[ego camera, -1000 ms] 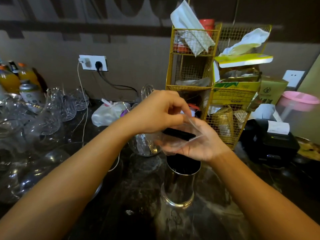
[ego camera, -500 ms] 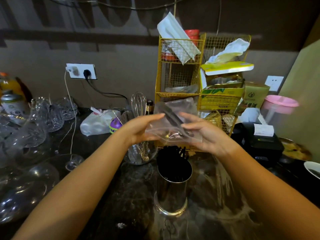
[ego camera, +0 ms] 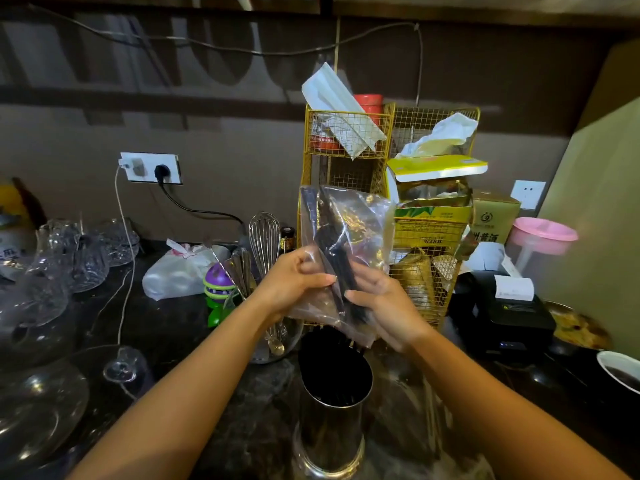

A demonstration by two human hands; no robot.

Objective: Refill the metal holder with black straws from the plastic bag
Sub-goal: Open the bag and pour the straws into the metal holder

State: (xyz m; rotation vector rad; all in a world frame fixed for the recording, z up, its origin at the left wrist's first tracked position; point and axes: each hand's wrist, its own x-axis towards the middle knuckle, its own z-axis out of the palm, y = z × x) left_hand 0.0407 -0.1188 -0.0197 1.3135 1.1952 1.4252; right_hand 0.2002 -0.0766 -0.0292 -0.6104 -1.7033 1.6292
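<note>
A clear plastic bag (ego camera: 356, 223) stands nearly upright above the counter, with a bundle of black straws (ego camera: 337, 258) inside it. My left hand (ego camera: 294, 282) grips the bag's lower left side. My right hand (ego camera: 384, 299) holds its lower right side and the straws' lower ends. Directly below the bag stands the shiny metal holder (ego camera: 330, 424), a tall cylinder with several black straws leaning at its far rim.
A yellow wire rack (ego camera: 349, 171) full of boxes and packets rises behind the bag. A whisk in a glass jar (ego camera: 265, 237), a purple-green toy (ego camera: 216, 285), glassware (ego camera: 79, 254) at left, a black receipt printer (ego camera: 509, 313) and a white bowl (ego camera: 620, 372) at right crowd the dark counter.
The bag has been lifted and turned from lying flat to nearly upright over the holder. Both hands moved up with it, and the camera view tilted up.
</note>
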